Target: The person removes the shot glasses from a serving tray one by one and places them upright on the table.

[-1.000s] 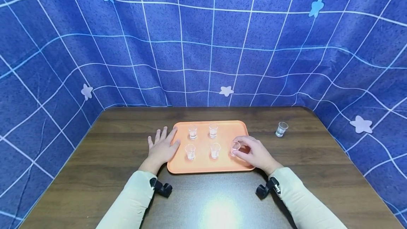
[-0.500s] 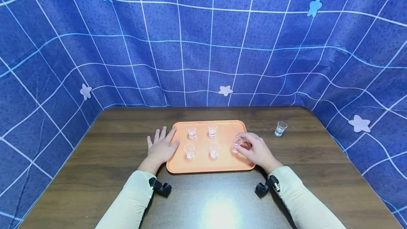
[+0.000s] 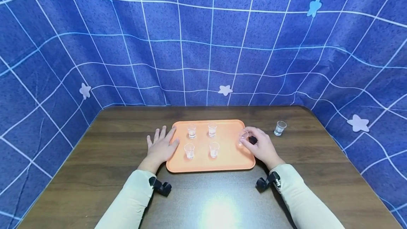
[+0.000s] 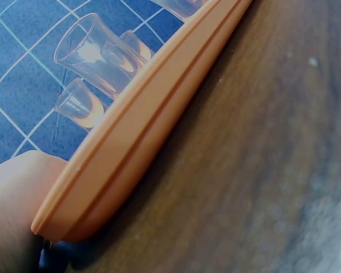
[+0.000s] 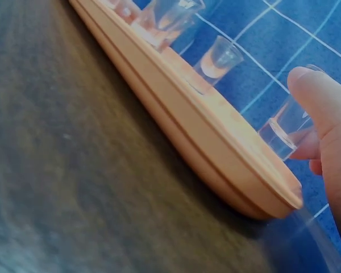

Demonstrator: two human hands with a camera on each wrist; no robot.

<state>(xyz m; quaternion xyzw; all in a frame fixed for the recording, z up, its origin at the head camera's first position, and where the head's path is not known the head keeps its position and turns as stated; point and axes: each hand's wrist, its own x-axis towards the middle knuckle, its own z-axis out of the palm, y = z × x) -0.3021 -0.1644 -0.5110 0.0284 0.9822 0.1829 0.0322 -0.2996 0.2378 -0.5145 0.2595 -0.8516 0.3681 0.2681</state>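
A clear shot glass (image 3: 243, 135) is pinched between the thumb and fingers of my right hand (image 3: 261, 146), over the right end of the orange tray (image 3: 227, 158). In the right wrist view, the held glass (image 5: 285, 126) stands just beyond the tray's rim; whether its base touches the tray I cannot tell. My left hand (image 3: 159, 150) lies with fingers spread, its thumb and index finger against the tray's left edge. Several other shot glasses stand upright on the tray, among them a front-left glass (image 3: 189, 151) and a front-middle glass (image 3: 214, 149).
On the wooden table (image 3: 127, 126), one more shot glass (image 3: 280, 128) stands to the right, apart from the tray. A blue curtain (image 3: 190, 56) with white lines and stars hangs behind the table. Black wrist cameras (image 3: 160, 186) are strapped over both sleeves.
My right hand has moved the pinched shot glass rightward and away from me, toward the tray's right edge. My left hand has stayed where it was.
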